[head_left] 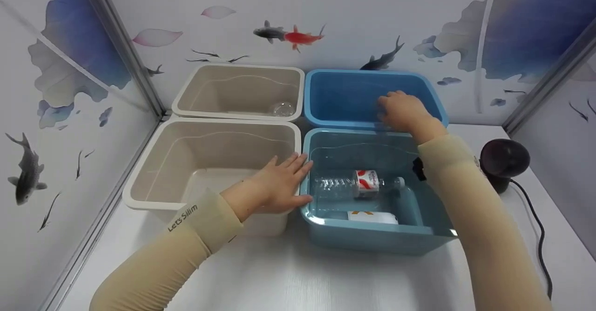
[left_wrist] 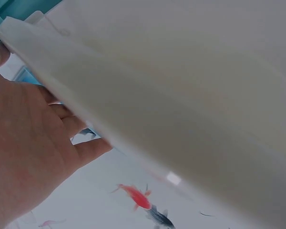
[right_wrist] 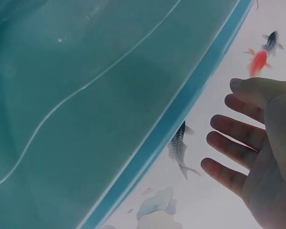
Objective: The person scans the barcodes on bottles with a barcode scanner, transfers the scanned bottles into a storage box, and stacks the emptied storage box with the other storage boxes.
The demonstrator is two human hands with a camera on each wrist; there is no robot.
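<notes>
My left hand (head_left: 284,185) lies with straight, spread fingers at the adjoining rims of the front beige bin (head_left: 219,208) and the teal bin (head_left: 372,232). In the left wrist view its fingers touch the beige bin's edge. Over the near side of the blue bin (head_left: 363,99) hovers my right hand (head_left: 404,111), fingers loosely bent. Nothing lies in its palm in the right wrist view. Inside the teal bin are a clear plastic bottle (head_left: 335,187) with a red-and-white label and, nearer me, a white item (head_left: 372,217) with an orange mark.
A clear, rounded plastic item (head_left: 283,109) sits in the back beige bin (head_left: 242,71). To the right of the bins stands a dark, round-headed device (head_left: 505,159), its black cable (head_left: 540,236) running along the white table (head_left: 298,278). Walls printed with fish enclose the table.
</notes>
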